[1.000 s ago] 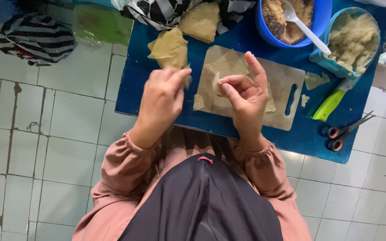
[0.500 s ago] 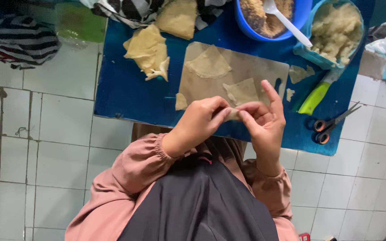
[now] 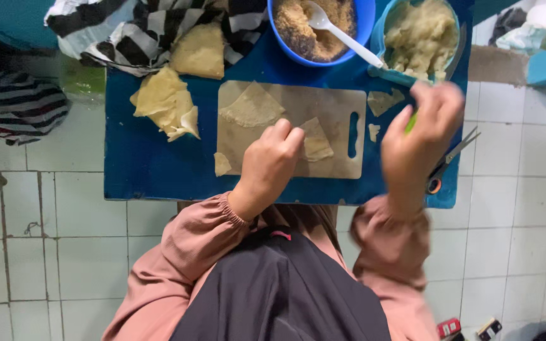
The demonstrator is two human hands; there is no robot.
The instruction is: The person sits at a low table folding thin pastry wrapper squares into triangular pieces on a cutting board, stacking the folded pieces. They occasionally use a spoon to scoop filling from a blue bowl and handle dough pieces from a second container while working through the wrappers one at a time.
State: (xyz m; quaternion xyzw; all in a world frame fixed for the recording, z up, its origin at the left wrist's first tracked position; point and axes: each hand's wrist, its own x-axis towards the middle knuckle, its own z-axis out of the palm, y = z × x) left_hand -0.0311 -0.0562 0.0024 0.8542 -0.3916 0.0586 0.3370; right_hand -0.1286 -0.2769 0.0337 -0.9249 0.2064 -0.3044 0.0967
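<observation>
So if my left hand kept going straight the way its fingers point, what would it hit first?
Most likely the small folded wrapper piece on the cutting board; the left hand already has its fingertips at that piece's edge, though actual contact is hard to judge.

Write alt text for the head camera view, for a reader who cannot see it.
Seen from above, a person's left hand presses a folded dough wrapper on a pale cutting board, while the blurred right hand reaches by a green-handled tool. Around the blue table sit a wrapper stack, scissors and two filling bowls.
</observation>
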